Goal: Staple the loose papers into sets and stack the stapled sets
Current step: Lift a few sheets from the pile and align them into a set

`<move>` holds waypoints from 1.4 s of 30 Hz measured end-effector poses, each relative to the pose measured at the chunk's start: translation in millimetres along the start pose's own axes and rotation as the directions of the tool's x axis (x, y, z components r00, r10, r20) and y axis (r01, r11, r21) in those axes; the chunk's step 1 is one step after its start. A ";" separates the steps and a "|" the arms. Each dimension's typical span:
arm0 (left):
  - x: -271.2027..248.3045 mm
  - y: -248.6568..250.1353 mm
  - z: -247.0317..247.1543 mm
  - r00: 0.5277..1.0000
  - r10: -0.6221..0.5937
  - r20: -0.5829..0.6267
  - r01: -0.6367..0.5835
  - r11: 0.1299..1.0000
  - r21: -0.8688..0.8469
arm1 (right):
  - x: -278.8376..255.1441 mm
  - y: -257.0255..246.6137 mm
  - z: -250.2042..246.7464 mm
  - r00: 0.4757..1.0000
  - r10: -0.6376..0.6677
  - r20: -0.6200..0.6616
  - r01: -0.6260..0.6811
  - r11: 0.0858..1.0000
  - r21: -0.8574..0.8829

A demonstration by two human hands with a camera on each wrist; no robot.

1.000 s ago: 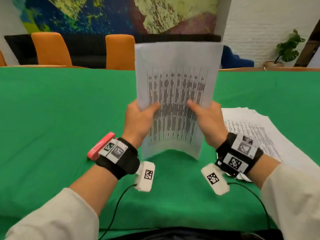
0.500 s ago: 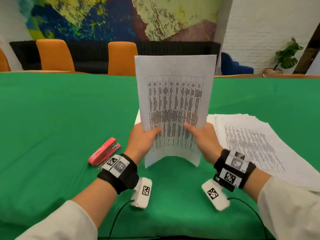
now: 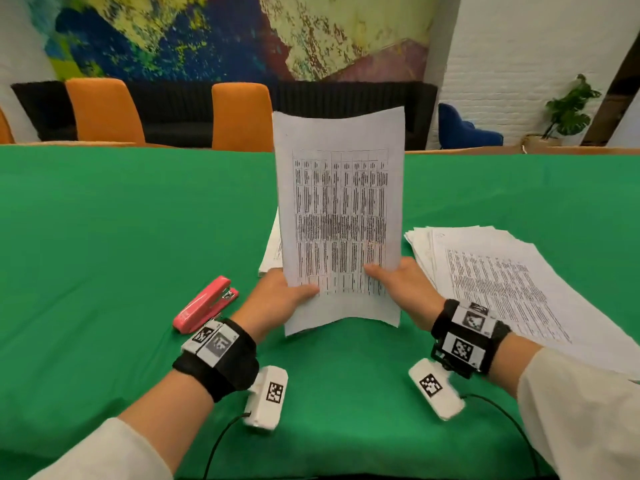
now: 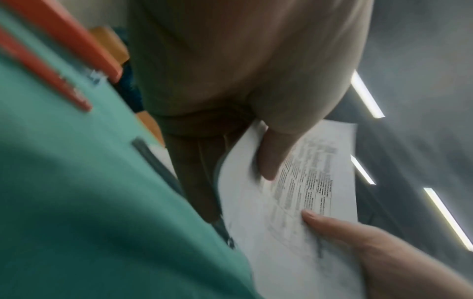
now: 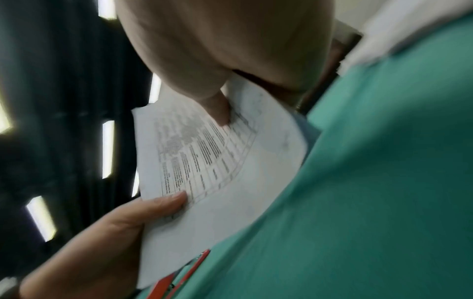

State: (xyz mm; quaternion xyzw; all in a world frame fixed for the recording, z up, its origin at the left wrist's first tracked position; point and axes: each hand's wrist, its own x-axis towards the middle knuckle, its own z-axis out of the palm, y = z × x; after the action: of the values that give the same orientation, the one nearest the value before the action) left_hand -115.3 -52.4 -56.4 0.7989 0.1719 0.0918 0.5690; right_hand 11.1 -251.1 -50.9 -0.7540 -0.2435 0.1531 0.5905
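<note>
A set of printed sheets (image 3: pixel 341 216) stands upright at the middle of the green table (image 3: pixel 104 254), with its bottom edge curved just at the cloth. My left hand (image 3: pixel 280 296) pinches its lower left edge, thumb in front. My right hand (image 3: pixel 401 282) pinches the lower right edge the same way. The left wrist view shows the sheets (image 4: pixel 294 232) with both thumbs lying on the print; the right wrist view shows the sheets (image 5: pixel 217 182) likewise. A red stapler (image 3: pixel 206 304) lies shut on the cloth left of my left hand.
A fanned pile of loose printed papers (image 3: pixel 502 282) lies at the right. A smaller paper stack (image 3: pixel 273 251) lies behind the held set, mostly hidden. Orange chairs (image 3: pixel 242 116) stand past the far edge. Bare green cloth spreads to the left.
Both hands have brought the held sheets down from in front of my view to the table, and the bottom edge now meets the cloth. The grip on both lower edges is unchanged.
</note>
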 end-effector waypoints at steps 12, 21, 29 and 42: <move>-34.4 -9.1 -70.0 0.980 -0.171 0.102 0.160 0.982 0.103 | -46.0 35.0 -52.6 0.839 0.371 0.398 -0.374 0.925 -0.072; -9.8 -20.5 -138.7 0.961 -0.131 -0.244 0.276 0.379 0.883 | -61.8 34.5 -62.9 0.868 0.348 0.355 -0.369 0.930 -0.009; 0.4 -2.1 -150.2 0.972 -0.216 -0.096 0.172 0.366 0.915 | -63.2 32.8 -61.1 0.872 0.315 0.376 -0.344 0.939 0.013; 34.5 36.5 -128.3 0.964 -0.038 -0.265 -0.242 0.300 -0.923 | -65.3 30.9 -58.9 0.867 0.332 0.373 -0.360 0.933 0.006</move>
State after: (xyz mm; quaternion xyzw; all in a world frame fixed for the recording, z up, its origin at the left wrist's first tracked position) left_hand -121.1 62.6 19.3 0.3024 0.0994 0.3057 0.8973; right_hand -7.1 -340.7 -69.3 -0.7208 -0.2040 0.4030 0.5257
